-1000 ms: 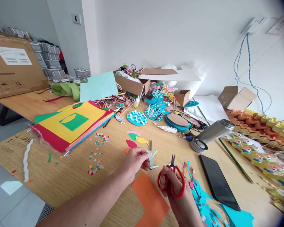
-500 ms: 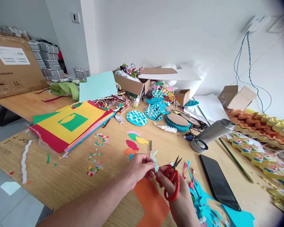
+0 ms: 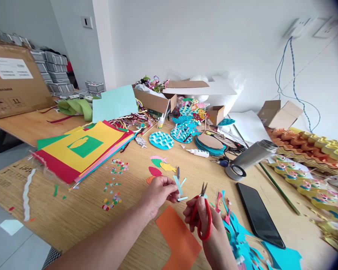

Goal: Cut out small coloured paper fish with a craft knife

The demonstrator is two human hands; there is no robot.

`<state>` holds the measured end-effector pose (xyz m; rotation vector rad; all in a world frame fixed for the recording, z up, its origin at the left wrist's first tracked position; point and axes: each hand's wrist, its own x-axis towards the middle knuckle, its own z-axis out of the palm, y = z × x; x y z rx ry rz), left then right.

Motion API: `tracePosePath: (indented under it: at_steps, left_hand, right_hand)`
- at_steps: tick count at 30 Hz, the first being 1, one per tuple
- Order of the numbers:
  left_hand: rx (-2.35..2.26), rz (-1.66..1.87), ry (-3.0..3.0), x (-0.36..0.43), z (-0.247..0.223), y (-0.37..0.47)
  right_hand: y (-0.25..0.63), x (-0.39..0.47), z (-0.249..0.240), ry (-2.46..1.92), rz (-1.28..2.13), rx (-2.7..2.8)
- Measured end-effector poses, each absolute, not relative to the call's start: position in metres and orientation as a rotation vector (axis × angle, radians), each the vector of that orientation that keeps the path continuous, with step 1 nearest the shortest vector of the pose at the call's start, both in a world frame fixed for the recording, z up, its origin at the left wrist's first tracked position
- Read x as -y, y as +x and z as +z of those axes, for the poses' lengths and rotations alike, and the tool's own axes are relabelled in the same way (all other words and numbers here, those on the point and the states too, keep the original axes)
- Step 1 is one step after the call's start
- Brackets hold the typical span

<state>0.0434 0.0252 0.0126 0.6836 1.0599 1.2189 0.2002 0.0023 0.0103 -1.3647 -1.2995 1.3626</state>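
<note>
My left hand [image 3: 163, 190] is closed, pinching a narrow pale-blue paper strip [image 3: 177, 184] that points up from the fingertips. Two other short pale strips show beside it, one lower strip [image 3: 183, 198] lying between my hands. In my right hand [image 3: 211, 228] are red-handled scissors [image 3: 204, 221], their blades pointing away from me and nearly closed. Below both hands lies a bent piece of orange paper [image 3: 177, 238]. A pen [image 3: 178, 171] rests just beyond my left fingertips. Cut-out paper fish, among them a yellow fish [image 3: 168, 167], lie past my left hand, which partly covers an orange one.
Blue paper scraps [image 3: 242, 240] and a black phone [image 3: 259, 213] lie to my right, with a steel flask [image 3: 253, 159] behind. Coloured sheets [image 3: 87, 150] are stacked at left, near small paper dots [image 3: 112, 201]. A white glue bottle [image 3: 197, 152] lies further back.
My hands have moved apart; the right drew back with the scissors, whose blades came closer together. A short pale strip now shows between the hands. The view shifted slightly.
</note>
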Motion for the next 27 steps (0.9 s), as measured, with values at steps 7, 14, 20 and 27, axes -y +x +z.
tracePosePath:
  at_steps: [7,14,20,27]
  left_hand:
    - [-1.103,1.256,0.637,-0.031,0.012,0.036]
    - [-1.089,1.257,0.614,-0.031,0.012,0.038]
    - [-1.061,1.254,0.591,-0.030,0.011,0.039]
    - [-1.041,1.162,0.609,-0.028,0.011,0.037]
  right_hand:
    - [0.191,0.005,0.008,-1.477,1.597,1.560]
    - [0.189,0.005,0.009,-1.505,1.622,1.604]
    - [0.190,0.006,0.008,-1.480,1.628,1.615]
    - [0.190,0.004,0.007,-1.506,1.585,1.658]
